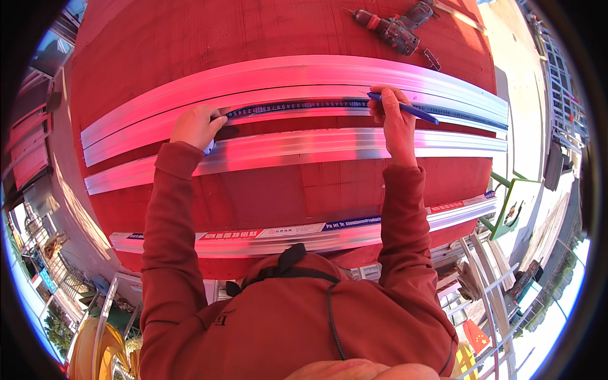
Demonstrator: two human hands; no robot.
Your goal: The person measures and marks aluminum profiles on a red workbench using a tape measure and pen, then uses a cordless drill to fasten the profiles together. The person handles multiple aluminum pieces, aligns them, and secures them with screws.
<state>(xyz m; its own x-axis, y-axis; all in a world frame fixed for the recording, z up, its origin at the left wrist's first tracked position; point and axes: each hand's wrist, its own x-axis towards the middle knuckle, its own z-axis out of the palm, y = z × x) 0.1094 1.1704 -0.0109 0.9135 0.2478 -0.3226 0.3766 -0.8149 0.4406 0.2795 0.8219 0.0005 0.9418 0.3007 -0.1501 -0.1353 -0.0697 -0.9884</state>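
Long silvery aluminium profiles [272,82] lie across the red tabletop, tinted pink by the light. Along the near edge of the far ones runs a dark measuring tape [297,107], its blade pulled out toward their right end. My left hand [197,128] is closed around the tape's left part; a bit of blue casing shows under the palm, the rest is hidden. In my right hand [394,117], a blue pen [418,114] is gripped between the fingers, its tip pointing left just above the tape. Closer to me lies another aluminium profile [304,147], apart from the far ones.
A cordless drill [394,30] rests at the far right of the red table [221,196], with a small dark bit [432,59] beside it. Profiles with printed film [291,235] lie along the near edge. A green-framed board [516,209] stands off the right side.
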